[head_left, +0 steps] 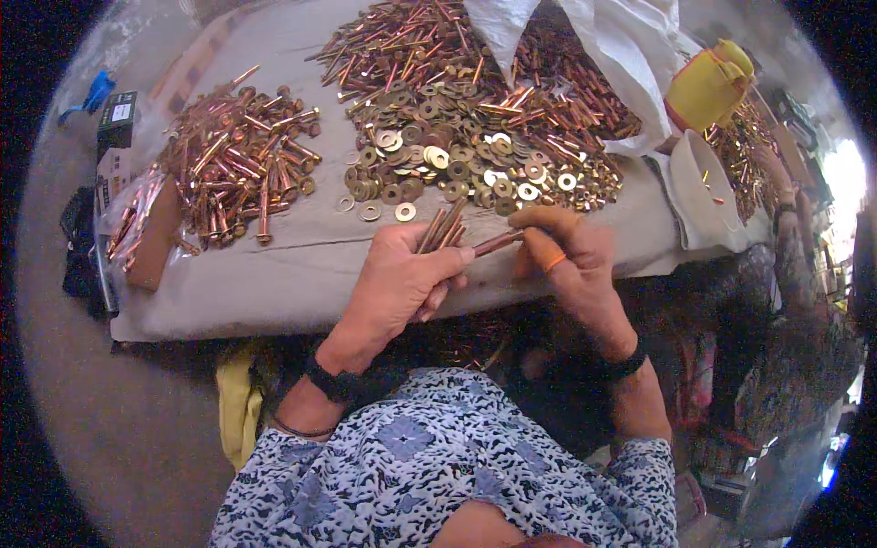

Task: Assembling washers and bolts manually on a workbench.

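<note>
My left hand point(397, 279) is closed around several copper-coloured bolts point(443, 228), their shanks sticking up past the fingers. One more bolt point(496, 243) lies crosswise between my hands, its left end at my left thumb. My right hand point(585, 269), with orange finger covers on the thumb and a forefinger, pinches its other end; that end is hidden by the fingers. Just beyond both hands spreads a heap of brass-coloured washers point(429, 155). Small nuts point(598, 185) lie at its right edge.
A pile of bolts point(237, 164) sits left on the covered table point(228, 301), beside a bagged box of bolts point(137, 228). More bolts point(402, 46) lie at the back by a white sack point(630, 68). A white bowl point(690, 187) and yellow container point(703, 96) stand right, near another person's arm point(781, 178).
</note>
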